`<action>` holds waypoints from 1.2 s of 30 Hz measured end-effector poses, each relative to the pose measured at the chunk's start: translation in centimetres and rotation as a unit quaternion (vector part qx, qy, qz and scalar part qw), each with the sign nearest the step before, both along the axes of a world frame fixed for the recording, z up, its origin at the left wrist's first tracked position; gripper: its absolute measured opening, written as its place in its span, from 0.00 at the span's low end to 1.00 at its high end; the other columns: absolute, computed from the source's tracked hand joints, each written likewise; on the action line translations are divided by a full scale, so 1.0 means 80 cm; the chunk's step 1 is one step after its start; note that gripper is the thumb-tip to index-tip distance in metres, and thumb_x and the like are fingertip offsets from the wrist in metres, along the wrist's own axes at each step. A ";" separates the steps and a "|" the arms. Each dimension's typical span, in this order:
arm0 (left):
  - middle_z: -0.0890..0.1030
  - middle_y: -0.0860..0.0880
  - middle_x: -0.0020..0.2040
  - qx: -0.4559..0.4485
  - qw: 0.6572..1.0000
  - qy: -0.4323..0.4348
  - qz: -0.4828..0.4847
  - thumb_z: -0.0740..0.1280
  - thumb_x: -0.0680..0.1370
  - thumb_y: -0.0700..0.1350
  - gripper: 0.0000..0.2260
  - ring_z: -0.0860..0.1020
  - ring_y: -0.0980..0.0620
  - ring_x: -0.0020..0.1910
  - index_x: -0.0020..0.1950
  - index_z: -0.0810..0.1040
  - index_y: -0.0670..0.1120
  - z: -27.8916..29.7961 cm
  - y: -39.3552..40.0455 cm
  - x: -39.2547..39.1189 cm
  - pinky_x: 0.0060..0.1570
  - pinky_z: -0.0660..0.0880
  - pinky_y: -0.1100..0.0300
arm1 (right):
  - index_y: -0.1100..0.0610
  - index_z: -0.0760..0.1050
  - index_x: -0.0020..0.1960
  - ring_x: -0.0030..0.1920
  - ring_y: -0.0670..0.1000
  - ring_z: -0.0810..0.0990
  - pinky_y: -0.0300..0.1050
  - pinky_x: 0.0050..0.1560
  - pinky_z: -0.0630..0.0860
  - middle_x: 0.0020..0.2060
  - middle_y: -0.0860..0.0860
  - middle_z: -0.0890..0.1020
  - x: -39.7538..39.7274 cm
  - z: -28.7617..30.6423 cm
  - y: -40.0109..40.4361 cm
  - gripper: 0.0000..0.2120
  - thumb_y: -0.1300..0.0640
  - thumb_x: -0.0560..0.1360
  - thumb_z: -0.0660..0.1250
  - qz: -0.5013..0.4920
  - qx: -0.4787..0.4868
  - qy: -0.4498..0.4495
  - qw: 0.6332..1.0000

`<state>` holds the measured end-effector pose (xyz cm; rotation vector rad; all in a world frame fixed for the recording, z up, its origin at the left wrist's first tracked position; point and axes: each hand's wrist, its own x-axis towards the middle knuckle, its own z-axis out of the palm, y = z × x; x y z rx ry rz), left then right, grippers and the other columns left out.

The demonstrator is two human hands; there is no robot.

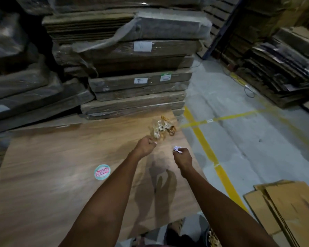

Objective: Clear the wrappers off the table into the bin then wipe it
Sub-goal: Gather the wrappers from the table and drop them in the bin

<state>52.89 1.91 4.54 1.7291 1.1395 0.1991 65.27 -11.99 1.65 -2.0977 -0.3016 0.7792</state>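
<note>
A wooden table top (52, 166) fills the lower left. Near its far right corner lies a small heap of clear and gold wrappers (163, 127). My left hand (145, 145) is closed just in front of the heap, its fingers pinching the edge of a clear wrapper (156, 135). My right hand (183, 157) hovers over the table's right edge, closed around a small crumpled white wrapper (176, 149). A round teal and pink sticker (102, 172) lies flat on the table nearer to me. No bin or cloth shows clearly.
Wrapped stacks of flat cardboard (137, 81) rise directly behind the table. To the right is grey concrete floor with yellow lines (212, 157). Flattened cardboard boxes (289, 207) lie on the floor at lower right. More stacked cardboard (284, 68) stands at far right.
</note>
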 end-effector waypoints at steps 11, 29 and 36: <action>0.43 0.44 0.82 0.143 0.980 0.134 0.043 0.71 0.78 0.46 0.38 0.59 0.34 0.76 0.81 0.52 0.59 -0.041 0.033 0.110 0.66 0.68 0.37 | 0.51 0.69 0.70 0.66 0.65 0.70 0.56 0.63 0.72 0.70 0.58 0.68 0.067 -0.051 0.049 0.20 0.53 0.79 0.64 0.192 -0.175 -0.167 0.951; 0.56 0.51 0.82 0.100 0.988 0.107 0.041 0.69 0.74 0.43 0.03 0.54 0.44 0.80 0.46 0.79 0.49 -0.109 0.069 0.184 0.75 0.58 0.39 | 0.62 0.74 0.70 0.62 0.54 0.71 0.39 0.61 0.67 0.62 0.62 0.74 0.177 -0.075 0.166 0.25 0.70 0.74 0.64 0.095 0.095 -0.180 0.974; 0.79 0.43 0.55 -0.075 0.951 -0.186 0.233 0.66 0.67 0.45 0.08 0.78 0.42 0.54 0.46 0.74 0.52 -0.112 0.031 0.157 0.55 0.78 0.43 | 0.51 0.81 0.63 0.65 0.58 0.78 0.57 0.72 0.71 0.64 0.57 0.81 0.153 -0.088 0.182 0.19 0.53 0.78 0.58 0.176 0.037 0.024 0.983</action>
